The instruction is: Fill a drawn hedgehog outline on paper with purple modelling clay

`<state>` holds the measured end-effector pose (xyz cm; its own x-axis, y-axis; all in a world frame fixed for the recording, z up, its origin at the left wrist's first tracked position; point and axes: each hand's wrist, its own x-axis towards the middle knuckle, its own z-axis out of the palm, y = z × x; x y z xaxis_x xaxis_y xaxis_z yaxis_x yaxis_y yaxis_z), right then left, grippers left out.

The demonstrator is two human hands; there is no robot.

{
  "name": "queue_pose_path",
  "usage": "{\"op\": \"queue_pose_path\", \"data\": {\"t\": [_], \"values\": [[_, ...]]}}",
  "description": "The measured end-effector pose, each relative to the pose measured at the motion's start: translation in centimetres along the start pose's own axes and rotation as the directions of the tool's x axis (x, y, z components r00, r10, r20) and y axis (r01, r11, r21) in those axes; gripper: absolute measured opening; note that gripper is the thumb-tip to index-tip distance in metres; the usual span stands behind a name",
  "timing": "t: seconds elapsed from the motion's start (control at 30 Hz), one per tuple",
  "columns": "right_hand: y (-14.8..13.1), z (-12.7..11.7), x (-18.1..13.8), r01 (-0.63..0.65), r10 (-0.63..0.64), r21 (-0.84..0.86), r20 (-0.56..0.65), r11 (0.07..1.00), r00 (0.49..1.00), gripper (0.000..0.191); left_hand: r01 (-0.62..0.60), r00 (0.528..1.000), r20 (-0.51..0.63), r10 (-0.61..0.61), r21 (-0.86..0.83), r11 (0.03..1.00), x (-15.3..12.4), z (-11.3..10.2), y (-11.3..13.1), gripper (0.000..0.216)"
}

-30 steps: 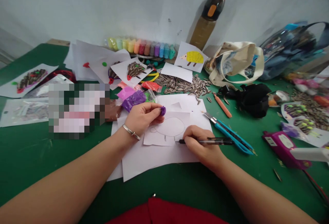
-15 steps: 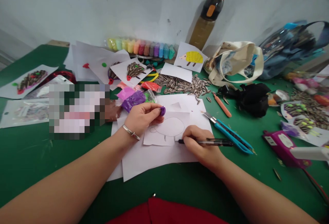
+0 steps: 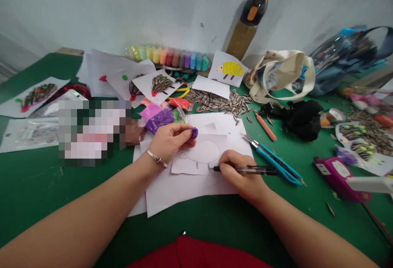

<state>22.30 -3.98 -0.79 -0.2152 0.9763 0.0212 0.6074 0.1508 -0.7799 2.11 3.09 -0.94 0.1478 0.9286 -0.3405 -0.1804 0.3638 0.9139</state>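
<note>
Between thumb and fingers my left hand (image 3: pixel 172 139) pinches a small piece of purple clay (image 3: pixel 194 132), just over the upper left part of a small drawing sheet (image 3: pixel 199 169). My right hand (image 3: pixel 241 171) is closed around a black pen (image 3: pixel 260 170), its tip at one of the short legs in the drawing. The outline shows a rounded body, a small head at left and two legs. Larger white sheets (image 3: pixel 172 198) lie beneath it. Packets of purple clay (image 3: pixel 159 120) and other colours sit just beyond my left hand.
A blue utility knife (image 3: pixel 276 161) and an orange stick-like tool (image 3: pixel 265 126) lie right of the paper. Sunflower seeds (image 3: pixel 217 102) are heaped behind it. Farther back stand a bottle (image 3: pixel 247 26) and a cloth bag (image 3: pixel 279 75). A magenta glue gun-like device (image 3: pixel 340 178) lies at right.
The pen tip and right hand have shifted very slightly at the drawn leg. My left hand stays in place with the purple clay.
</note>
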Motion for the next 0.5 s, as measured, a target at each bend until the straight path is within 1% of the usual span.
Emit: {"op": "queue_pose_path", "data": {"t": [0.17, 0.33, 0.43, 0.5], "values": [[-0.14, -0.06, -0.03, 0.01, -0.01, 0.002, -0.018, 1.0, 1.0, 0.014, 0.004, 1.0, -0.004, -0.004, -0.002, 1.0, 0.02, 0.01, 0.04, 0.034], [-0.2, -0.07, -0.05, 0.029, -0.029, 0.003, 0.006, 1.0, 1.0, 0.014, -0.013, 1.0, -0.002, 0.013, 0.004, 1.0, 0.03, -0.01, -0.09, 0.031], [-0.24, 0.07, -0.06, 0.012, -0.011, 0.024, -0.015, 1.0, 1.0, 0.011, -0.015, 1.0, 0.0, 0.015, 0.003, 1.0, 0.03, -0.01, -0.09, 0.031], [-0.3, 0.24, -0.1, 0.017, -0.016, 0.009, -0.023, 1.0, 1.0, 0.008, -0.017, 1.0, 0.001, 0.017, -0.001, 1.0, 0.01, 0.0, -0.06, 0.03]]}}
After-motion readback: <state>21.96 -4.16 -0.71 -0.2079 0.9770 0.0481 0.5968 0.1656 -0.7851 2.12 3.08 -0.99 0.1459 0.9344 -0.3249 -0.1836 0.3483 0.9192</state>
